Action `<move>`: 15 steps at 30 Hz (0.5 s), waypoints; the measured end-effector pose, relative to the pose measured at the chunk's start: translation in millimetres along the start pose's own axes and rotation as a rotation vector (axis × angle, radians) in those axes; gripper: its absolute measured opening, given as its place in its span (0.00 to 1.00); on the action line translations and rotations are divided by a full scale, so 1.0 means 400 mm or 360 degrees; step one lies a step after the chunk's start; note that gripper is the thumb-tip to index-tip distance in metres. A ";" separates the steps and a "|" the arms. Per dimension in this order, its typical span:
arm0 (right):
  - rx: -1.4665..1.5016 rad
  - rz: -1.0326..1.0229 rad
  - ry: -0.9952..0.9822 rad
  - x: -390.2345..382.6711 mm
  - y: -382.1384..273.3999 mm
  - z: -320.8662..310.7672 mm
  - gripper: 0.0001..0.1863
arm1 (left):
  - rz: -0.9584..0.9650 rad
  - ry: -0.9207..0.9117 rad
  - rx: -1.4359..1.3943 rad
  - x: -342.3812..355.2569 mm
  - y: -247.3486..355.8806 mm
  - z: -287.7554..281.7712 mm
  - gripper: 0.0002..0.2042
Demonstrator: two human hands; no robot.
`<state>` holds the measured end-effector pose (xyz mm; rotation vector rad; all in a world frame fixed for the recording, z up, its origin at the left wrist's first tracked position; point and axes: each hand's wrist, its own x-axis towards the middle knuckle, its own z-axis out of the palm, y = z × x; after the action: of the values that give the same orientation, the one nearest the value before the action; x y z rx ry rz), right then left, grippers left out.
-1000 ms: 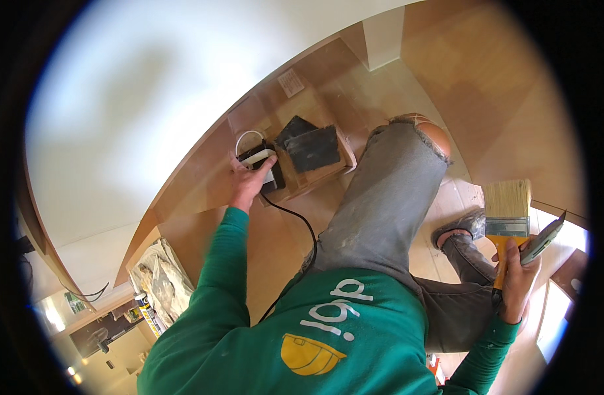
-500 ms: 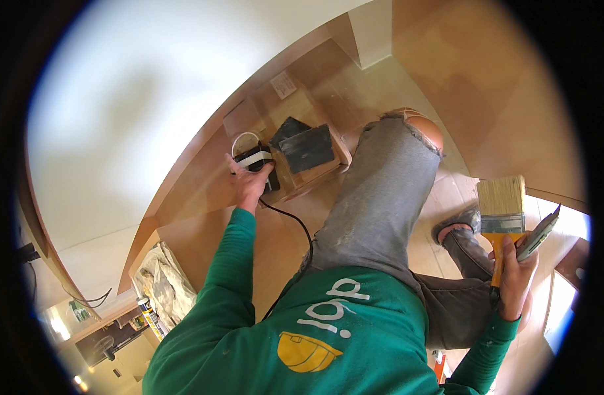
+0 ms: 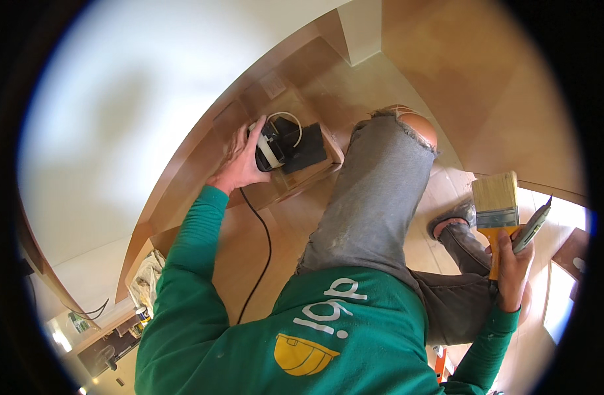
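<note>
Gripping brush [image 3: 496, 201] and knife [image 3: 534, 226] together in the right hand [image 3: 512, 271]. Beyond, clasping a corded black-and-white device [image 3: 270, 150] in the left hand [image 3: 239, 161], near dark sheets [image 3: 310, 150] atop a brown box [image 3: 307, 176]. Unable to see inside the box.

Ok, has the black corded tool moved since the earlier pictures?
Yes: judged against the dark sheets, the black corded tool in the left hand has shifted rightward and up in the picture, overlapping them more.

Dark pad [image 3: 307, 153], 12 o'clock: partly hidden behind device [image 3: 270, 150]. Brush handle [image 3: 494, 251], 4 o'clock: part-covered by right hand [image 3: 513, 273]. Cord [image 3: 270, 249], 7 o'clock: lower end behind shirt [image 3: 387, 316].
</note>
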<state>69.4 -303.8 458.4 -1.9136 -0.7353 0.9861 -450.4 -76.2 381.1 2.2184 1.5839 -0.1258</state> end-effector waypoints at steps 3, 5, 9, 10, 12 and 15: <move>-0.0023 -0.0015 0.0012 0.004 0.012 -0.003 0.10 | 0.0058 -0.0270 0.0202 0.039 0.041 -0.039 0.63; -0.0092 -0.0046 0.0017 0.013 0.032 -0.017 0.10 | 0.0210 -0.0382 0.0199 0.053 0.036 -0.035 0.63; -0.0021 0.0052 0.0043 0.002 0.004 0.002 0.11 | 0.0332 -0.0466 0.0208 0.063 0.014 -0.012 0.63; -0.0063 0.0062 0.0029 0.001 0.001 0.000 0.11 | 0.0328 -0.0472 0.0199 0.062 0.009 -0.007 0.63; -0.0117 0.0067 0.0006 0.001 -0.003 -0.001 0.11 | 0.0315 -0.0482 0.0187 0.059 0.005 -0.005 0.63; -0.0131 0.0030 -0.0022 -0.001 -0.006 0.000 0.11 | 0.0137 -0.0431 0.0167 0.055 0.022 -0.019 0.63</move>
<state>69.0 -303.0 460.9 -1.9898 -0.7783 0.9952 -435.7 -56.4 383.8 2.2324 1.3620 -0.4731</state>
